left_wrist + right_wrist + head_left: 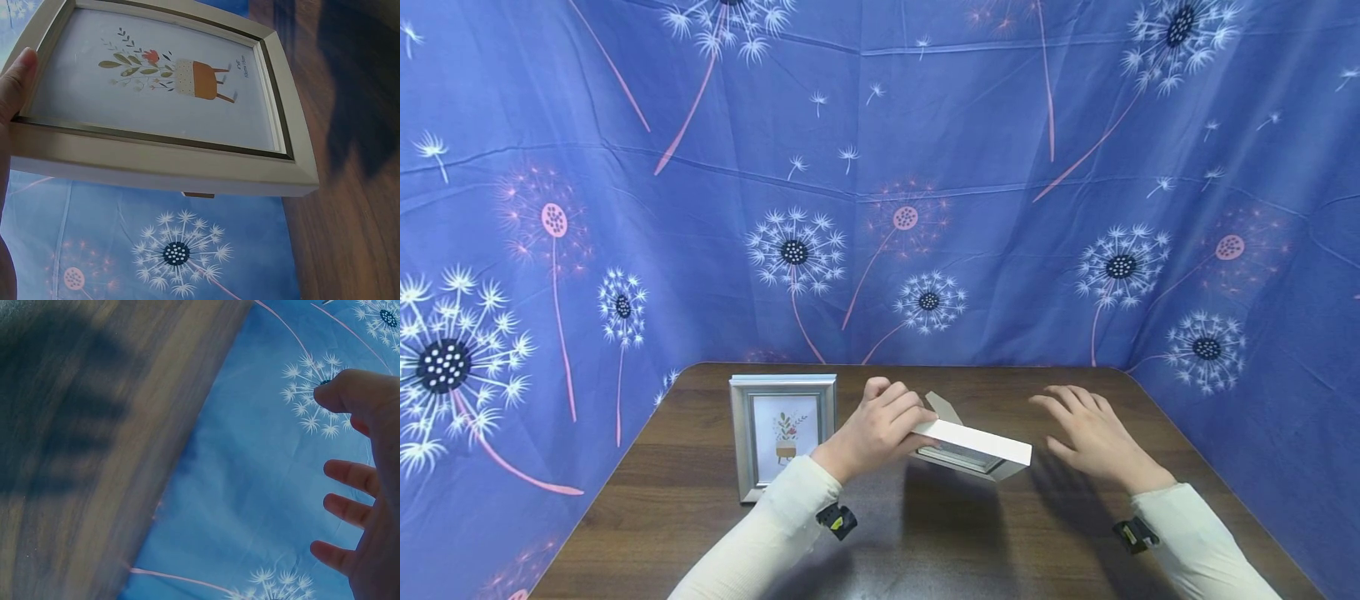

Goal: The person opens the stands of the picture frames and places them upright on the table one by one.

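My left hand [880, 429] grips one end of a white picture frame [981, 442] and holds it tilted above the table. In the left wrist view, the thumb [15, 84] lies on the border of this frame [156, 150], which surrounds a print of a potted plant [194, 79]. Behind the frame, its support leg [944, 407] sticks out. To the right, my right hand [1093, 433] is apart from the frame, fingers spread and holding nothing. The right wrist view shows that hand [381, 487] without any object in it.
A second, silver-grey picture frame [743, 442] stands upright on the left of the brown wooden table [670, 533], partly behind the left forearm. A blue cloth with dandelions [1000, 250] hangs behind the table and at both sides.
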Available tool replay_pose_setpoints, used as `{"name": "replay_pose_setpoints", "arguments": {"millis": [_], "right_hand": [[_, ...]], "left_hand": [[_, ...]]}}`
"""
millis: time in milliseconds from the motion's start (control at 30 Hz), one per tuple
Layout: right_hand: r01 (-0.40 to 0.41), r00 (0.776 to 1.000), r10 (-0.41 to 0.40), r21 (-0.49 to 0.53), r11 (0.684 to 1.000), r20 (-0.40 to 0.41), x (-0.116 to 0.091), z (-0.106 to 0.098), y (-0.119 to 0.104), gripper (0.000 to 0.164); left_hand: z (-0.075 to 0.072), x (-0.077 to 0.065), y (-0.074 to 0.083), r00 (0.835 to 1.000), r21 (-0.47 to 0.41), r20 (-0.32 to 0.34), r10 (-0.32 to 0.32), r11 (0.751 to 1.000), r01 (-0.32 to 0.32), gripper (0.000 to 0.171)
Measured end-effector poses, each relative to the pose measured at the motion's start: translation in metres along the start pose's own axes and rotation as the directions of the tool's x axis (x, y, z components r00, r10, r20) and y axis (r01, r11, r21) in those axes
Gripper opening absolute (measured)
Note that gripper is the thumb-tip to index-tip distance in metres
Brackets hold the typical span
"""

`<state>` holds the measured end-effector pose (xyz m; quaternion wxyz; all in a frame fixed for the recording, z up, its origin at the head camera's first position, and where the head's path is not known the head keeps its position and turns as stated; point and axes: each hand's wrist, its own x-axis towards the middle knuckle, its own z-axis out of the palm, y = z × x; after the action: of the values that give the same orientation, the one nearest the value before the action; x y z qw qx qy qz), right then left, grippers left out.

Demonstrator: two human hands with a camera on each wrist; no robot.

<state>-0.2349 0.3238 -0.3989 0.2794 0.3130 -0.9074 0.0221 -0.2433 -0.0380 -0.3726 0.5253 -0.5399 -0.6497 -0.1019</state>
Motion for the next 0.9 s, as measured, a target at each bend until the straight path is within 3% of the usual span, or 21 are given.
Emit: {"name": "replay_pose_setpoints", "arguments": {"millis": [567,900], "right_hand": [[-0.06,0.998,0.06,-0.003,0.998,0.032,-0.009,0.008,-0.009,0.056],[-0.053,0.998,0.053,-0.008,0.999,0.037,-0.007,0.008,-0.018,0.055]], "left_hand": [[0.0,0.002,-0.001,0.999,-0.02,-0.023,-0.036,0.999,0.035,0.03],[0.002,0.002,-0.002,0.994,-0.062,-0.043,-0.099,0.993,0.097,0.03]]}}
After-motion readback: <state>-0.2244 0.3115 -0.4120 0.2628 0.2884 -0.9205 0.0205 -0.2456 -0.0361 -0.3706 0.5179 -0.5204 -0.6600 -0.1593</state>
